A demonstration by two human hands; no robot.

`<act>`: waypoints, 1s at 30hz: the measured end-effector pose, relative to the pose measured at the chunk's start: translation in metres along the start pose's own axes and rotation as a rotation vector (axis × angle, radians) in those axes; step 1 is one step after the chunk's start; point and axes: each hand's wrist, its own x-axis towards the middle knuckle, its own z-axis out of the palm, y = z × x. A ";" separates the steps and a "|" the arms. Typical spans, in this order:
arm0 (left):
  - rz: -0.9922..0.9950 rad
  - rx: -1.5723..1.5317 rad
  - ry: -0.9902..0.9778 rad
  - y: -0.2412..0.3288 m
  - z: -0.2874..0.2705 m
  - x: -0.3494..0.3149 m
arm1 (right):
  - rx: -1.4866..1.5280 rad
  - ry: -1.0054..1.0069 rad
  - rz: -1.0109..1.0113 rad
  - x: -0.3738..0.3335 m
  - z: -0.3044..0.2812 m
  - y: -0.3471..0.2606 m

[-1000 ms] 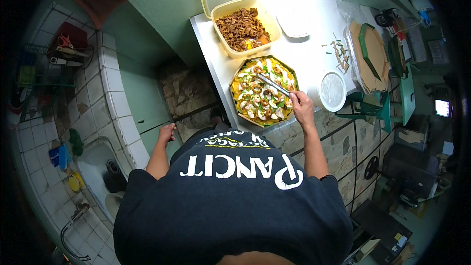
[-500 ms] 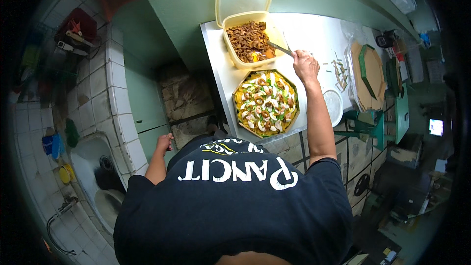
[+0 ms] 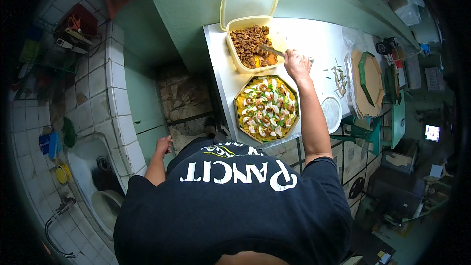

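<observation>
My right hand (image 3: 297, 64) is closed around a long, thin metal utensil (image 3: 273, 50), whose far end reaches into a yellow plastic tub (image 3: 234, 58). Brown chopped food (image 3: 250, 39) fills much of that tub, with orange sauce showing at its near side. Just below it lies an octagonal tray (image 3: 238, 88) of yellow noodles (image 3: 244, 116) topped with egg slices, brown rings and green bits. Away from the table, at my left side, my left hand (image 3: 164, 144) hangs with its fingers curled in and nothing visible in them.
The tub's lid (image 3: 250, 7) leans against the green wall. Right of my forearm sit a round translucent lid (image 3: 331, 114), scattered small packets (image 3: 339, 79) and stacked octagonal cardboard boxes (image 3: 369, 81). A green stool (image 3: 365, 135) stands beside the table. A tiled sink (image 3: 91, 157) is at the left.
My right hand has shifted slightly left and drawn the utensil across the tub. The whole view has tilted a little. My left hand stays by my side.
</observation>
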 end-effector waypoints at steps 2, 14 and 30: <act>0.059 -0.012 -0.010 0.007 0.000 0.003 | -0.006 -0.085 0.019 -0.001 -0.006 -0.002; 0.070 -0.045 -0.040 0.007 -0.008 0.010 | 0.045 0.038 0.067 0.006 0.008 -0.003; 0.094 -0.081 0.041 -0.057 0.054 -0.077 | 0.148 0.084 0.046 0.035 0.013 0.053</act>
